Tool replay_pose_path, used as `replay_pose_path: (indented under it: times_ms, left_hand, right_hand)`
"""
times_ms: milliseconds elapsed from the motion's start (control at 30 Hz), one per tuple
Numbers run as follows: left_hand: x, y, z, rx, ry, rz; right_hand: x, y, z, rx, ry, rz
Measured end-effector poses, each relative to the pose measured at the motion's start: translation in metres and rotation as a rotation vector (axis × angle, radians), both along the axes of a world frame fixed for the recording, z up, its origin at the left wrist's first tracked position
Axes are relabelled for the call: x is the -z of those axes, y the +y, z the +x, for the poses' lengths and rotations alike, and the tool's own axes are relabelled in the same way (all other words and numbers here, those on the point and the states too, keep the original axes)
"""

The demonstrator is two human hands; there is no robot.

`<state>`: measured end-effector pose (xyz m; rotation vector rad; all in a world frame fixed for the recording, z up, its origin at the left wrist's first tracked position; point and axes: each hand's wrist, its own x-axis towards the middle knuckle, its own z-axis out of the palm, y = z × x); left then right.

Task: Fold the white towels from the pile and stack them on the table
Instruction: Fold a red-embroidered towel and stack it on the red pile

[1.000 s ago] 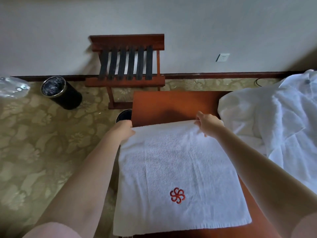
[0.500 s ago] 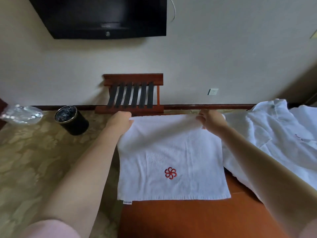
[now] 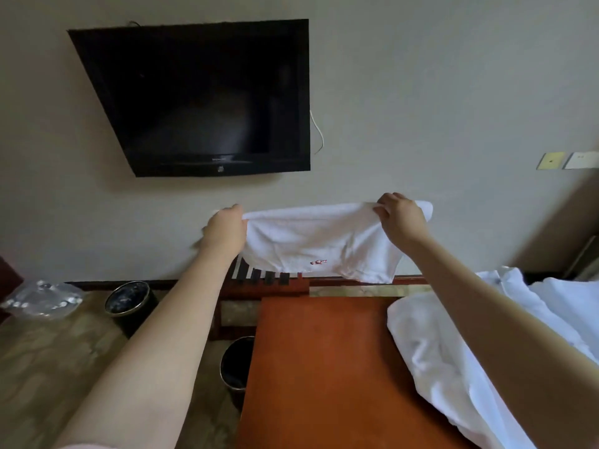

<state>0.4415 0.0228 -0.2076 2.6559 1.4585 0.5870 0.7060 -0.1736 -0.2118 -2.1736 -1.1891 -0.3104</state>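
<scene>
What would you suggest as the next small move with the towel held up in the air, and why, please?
Probably lower the towel onto the bare part of the table to fold it flat. The left hand and right hand each grip its top edge, the towel hangs clear of the table, and the pile takes only the right side.

a: how many hands and towels?
b: two hands, a left hand point(image 3: 223, 233) and a right hand point(image 3: 402, 222); one towel point(image 3: 321, 244); one pile point(image 3: 437, 351).
a: and the rest?
b: one television point(image 3: 207, 98), one table point(image 3: 324, 367), two bins point(image 3: 128, 303) point(image 3: 235, 367), one rack point(image 3: 265, 278).
</scene>
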Motion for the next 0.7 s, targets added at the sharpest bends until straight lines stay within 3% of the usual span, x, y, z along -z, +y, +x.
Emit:
replay_pose_path:
  times_ms: [300, 700]
  left_hand:
    - [0.085, -0.041, -0.039, 0.052, -0.163, -0.017]
    - [0.213, -0.150, -0.123, -0.008, -0.038, -0.302]
  right_hand:
    - [0.078, -0.049, -0.043, 0.008, 0.073, 0.057]
    - [0.206, -0.157, -0.130, 0.024, 0.213, -0.105]
